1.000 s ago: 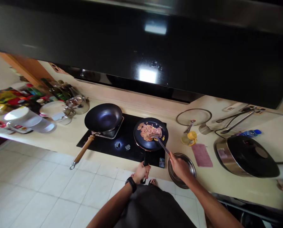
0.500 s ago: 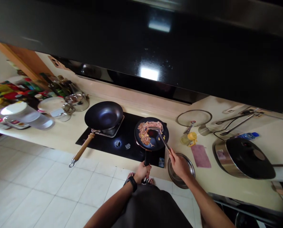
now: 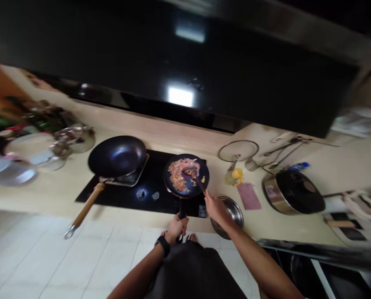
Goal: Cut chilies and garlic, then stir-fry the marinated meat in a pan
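Note:
My left hand (image 3: 178,226), with a dark watch at the wrist, is wrapped round the black handle of a frying pan (image 3: 169,192). Sliced pinkish meat (image 3: 176,169) with some yellow bits lies in the pan, mostly over its left and back parts. In my right hand (image 3: 215,207) is the handle of a spatula (image 3: 200,182), whose blade dips into the meat near the pan's middle. A steel bowl (image 3: 237,214) stands on the counter, partly hidden under my right hand and forearm.
A dark wok (image 3: 116,157) with a wooden handle rests on the left of the black cooktop (image 3: 160,162). Rightward are a glass lid (image 3: 239,151), a yellow-topped jar (image 3: 237,174), a pink cloth (image 3: 249,196) and a lidded pot (image 3: 294,192). A range hood (image 3: 160,54) hangs low above.
The view has shifted, so the scene sits further left. The spatula blade has moved lower within the pan, pushing at the meat. My left hand keeps its hold on the pan handle.

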Available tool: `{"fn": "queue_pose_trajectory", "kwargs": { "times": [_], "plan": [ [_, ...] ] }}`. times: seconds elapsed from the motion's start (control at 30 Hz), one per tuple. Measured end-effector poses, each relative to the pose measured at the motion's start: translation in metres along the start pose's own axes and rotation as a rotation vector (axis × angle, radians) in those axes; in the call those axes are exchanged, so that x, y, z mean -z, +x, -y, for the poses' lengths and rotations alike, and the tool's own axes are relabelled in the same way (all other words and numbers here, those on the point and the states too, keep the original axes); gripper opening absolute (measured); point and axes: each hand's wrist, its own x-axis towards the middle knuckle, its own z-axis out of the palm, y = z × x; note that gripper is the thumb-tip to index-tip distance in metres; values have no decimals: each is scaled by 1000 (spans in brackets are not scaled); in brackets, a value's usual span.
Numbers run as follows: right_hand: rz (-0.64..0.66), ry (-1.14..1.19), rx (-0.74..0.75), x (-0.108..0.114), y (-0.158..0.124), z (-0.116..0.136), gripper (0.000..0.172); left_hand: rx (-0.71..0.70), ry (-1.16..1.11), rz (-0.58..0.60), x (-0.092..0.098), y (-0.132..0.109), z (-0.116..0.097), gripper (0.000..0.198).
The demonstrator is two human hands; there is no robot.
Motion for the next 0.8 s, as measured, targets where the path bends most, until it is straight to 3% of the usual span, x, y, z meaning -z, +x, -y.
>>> {"fn": "queue_pose_trajectory", "kwargs": {
  "times": [0.1, 0.43, 0.6, 0.8],
  "plan": [
    [41, -19, 3, 8, 1, 4, 51, 5, 58, -31, 3, 3, 3, 46],
    [-67, 110, -5, 26, -10, 9, 49, 12, 108, 15, 4, 0, -2, 51],
    [-19, 80, 16, 16, -9, 27, 51, 25, 66, -26, -1, -2, -1, 51],
    [79, -51, 36, -2, 1, 23, 52, 16, 42, -13, -2, 3, -3, 45]
  ]
}}
